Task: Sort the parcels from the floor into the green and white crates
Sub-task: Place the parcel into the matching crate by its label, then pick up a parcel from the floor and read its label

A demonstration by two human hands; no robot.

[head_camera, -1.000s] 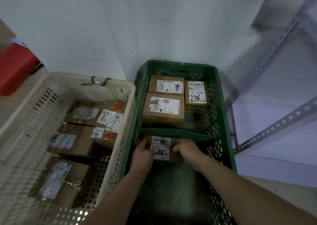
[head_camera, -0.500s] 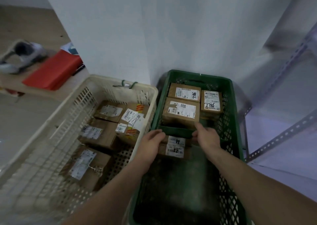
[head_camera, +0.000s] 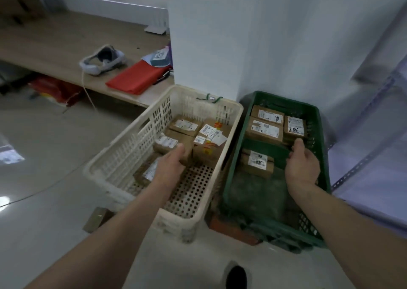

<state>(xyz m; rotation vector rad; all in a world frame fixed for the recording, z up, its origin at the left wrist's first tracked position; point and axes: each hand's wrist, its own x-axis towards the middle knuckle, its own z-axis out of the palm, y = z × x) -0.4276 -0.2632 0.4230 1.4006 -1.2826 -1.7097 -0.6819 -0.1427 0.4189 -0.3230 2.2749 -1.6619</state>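
Note:
The white crate (head_camera: 132, 147) stands left of the green crate (head_camera: 286, 101), side by side on the floor against a white pillar. Several brown labelled parcels lie in the white crate's far half, one of them (head_camera: 211, 139) covered in stickers. In the green crate, three parcels (head_camera: 264, 130) sit beyond a green divider, and one parcel (head_camera: 256, 163) lies just in front of it. My left hand (head_camera: 170, 167) hovers over the white crate, holding nothing. My right hand (head_camera: 302, 165) is over the green crate's right side, fingers loosely curled and free of the parcel.
A small brown box (head_camera: 97, 219) lies on the tiled floor by the white crate's near left corner. A low wooden platform (head_camera: 55, 46) at the back left carries a red cloth (head_camera: 136, 77) and a white headset (head_camera: 102, 60). Metal shelving (head_camera: 363, 167) stands to the right.
Both hands have let go of the parcel in front of the divider. My left hand moved left over the white crate, my right hand moved right. The view pulled back and turned left.

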